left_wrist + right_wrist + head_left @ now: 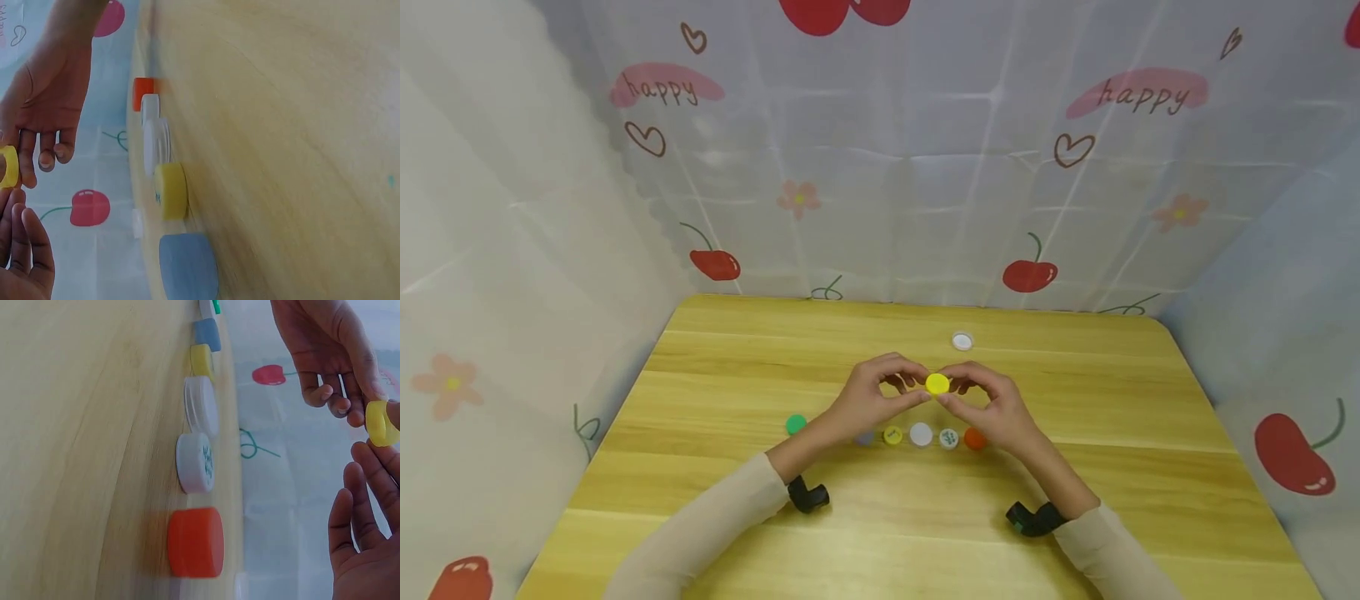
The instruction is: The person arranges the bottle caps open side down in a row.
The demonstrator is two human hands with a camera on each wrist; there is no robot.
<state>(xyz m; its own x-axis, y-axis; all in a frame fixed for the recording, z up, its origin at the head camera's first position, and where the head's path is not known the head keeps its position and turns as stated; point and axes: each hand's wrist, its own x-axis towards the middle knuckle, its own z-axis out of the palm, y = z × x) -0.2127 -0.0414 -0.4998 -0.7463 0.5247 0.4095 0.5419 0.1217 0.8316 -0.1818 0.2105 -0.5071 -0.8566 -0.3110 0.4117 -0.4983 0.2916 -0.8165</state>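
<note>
Above the table, both hands pinch a bright yellow bottle cap (937, 384) between thumbs and fingertips. My left hand (878, 392) holds its left side and my right hand (992, 404) its right side. Below them a row of caps lies on the table: a green cap (796, 424), a blue-grey cap (865, 437), a yellow cap with small print (892, 435), a wider white cap (921, 434), a white cap with green print (949, 438) and an orange cap (195, 542). The left forearm partly covers the row; the right wrist view shows another white cap (205, 309) beside the green one.
A small round whitish cap (962, 341) lies farther back on the wooden table (737, 367). Printed curtains (880, 225) hang behind and at both sides. A black wrist camera (808, 497) sits at the left wrist, another black camera (1033, 518) at the right.
</note>
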